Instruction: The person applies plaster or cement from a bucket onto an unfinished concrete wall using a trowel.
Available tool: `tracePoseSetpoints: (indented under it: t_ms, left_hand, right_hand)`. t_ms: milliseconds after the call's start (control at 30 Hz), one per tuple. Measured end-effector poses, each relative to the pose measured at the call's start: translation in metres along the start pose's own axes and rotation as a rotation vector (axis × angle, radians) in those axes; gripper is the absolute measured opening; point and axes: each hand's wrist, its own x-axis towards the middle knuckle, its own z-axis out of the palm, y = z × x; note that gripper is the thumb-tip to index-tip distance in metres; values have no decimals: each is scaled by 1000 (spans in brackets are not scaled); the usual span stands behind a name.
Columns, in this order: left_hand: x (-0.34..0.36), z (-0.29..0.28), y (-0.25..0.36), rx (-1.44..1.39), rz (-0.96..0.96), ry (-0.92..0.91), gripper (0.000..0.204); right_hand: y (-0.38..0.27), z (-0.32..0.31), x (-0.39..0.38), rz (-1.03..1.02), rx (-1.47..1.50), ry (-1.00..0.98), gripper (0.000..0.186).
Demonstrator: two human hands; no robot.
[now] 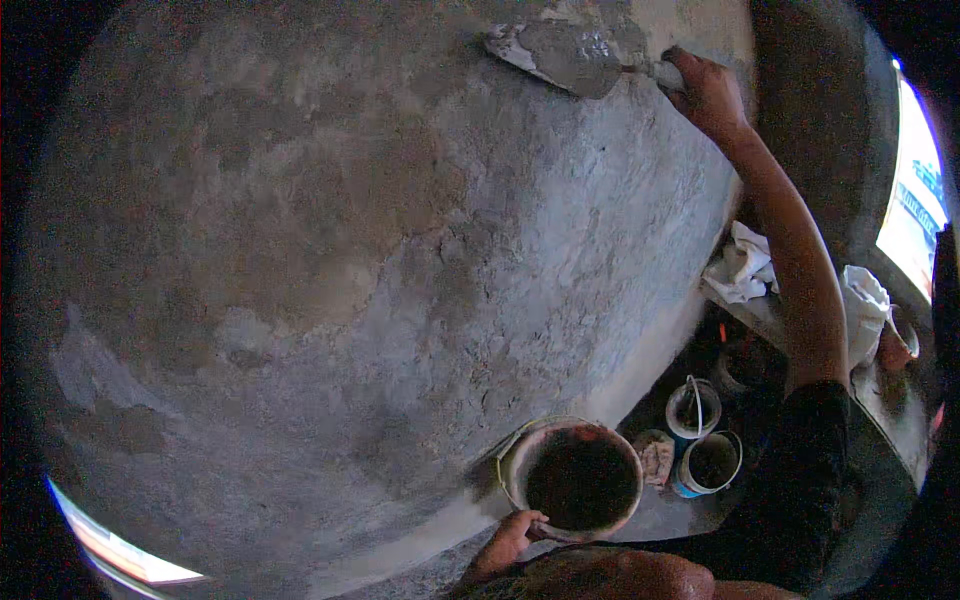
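My right hand point(705, 95) is closed round the handle of a trowel point(560, 60) at the top of the view. The trowel's blade carries wet grey mortar and lies against the rough grey plastered wall point(330, 200), which fills most of the view. My left hand point(510, 540) grips the near-left rim of a round bucket point(570, 475) at the lower middle, which holds a dark mix whose level and texture are hard to make out.
Small white pails point(715, 460) with handles stand below right, beside a crumpled bag point(655, 458). White sacks point(740, 260) and a reddish container point(898, 343) rest on a ledge point(895, 430). A bright opening point(910, 180) is at far right.
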Motion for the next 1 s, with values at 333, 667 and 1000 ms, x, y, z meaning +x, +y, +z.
tracePoseSetpoints:
  t_ms: [333, 667, 1000]
  left_hand:
    - [7, 18, 40, -414, -237, 195, 19]
    - [26, 6, -23, -855, -903, 262, 16]
    - [19, -15, -14, -784, -973, 165, 14]
  right_hand:
    - [58, 6, 15, -142, -296, -55, 36]
    - [16, -38, -20, -36, -265, -31, 36]
    - [-21, -5, 11, -97, -144, -27, 21]
